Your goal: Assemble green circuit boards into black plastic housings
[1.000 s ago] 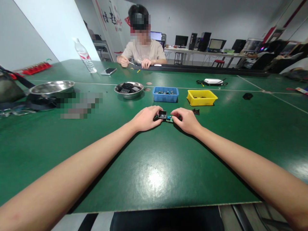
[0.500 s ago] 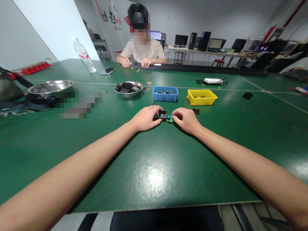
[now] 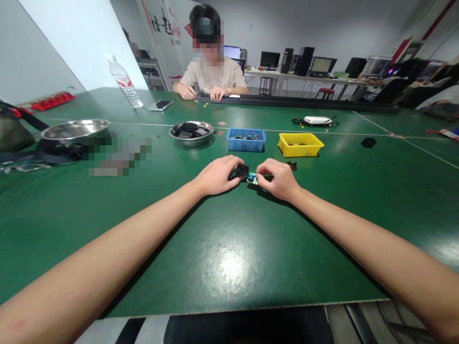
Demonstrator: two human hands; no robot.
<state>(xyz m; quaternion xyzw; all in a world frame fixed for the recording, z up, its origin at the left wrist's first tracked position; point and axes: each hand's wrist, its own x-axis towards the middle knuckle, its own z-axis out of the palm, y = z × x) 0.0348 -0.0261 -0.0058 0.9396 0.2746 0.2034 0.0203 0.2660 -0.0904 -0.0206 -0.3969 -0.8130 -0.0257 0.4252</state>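
Observation:
Between the thumb and fingers of my left hand is a small black plastic casing, its hollow side facing me. My right hand pinches a small green circuit board with blue components on it. The board sits close against the casing's right side; I cannot tell whether they touch. Just beyond my right hand lies a small dark plastic piece. Past my hands stand a blue bin of small metal-looking parts and a yellow bin with dark bits inside.
A steel bowl of black casings stands left of the blue bin. Farther left are a steel plate and a water bottle. A black part lies to the right. A person sits opposite, beyond a long black bar.
The casing in my left hand has tilted, so its inside looks darker. The board in my right hand has tipped and lifted slightly, and its shadow shows on the table.

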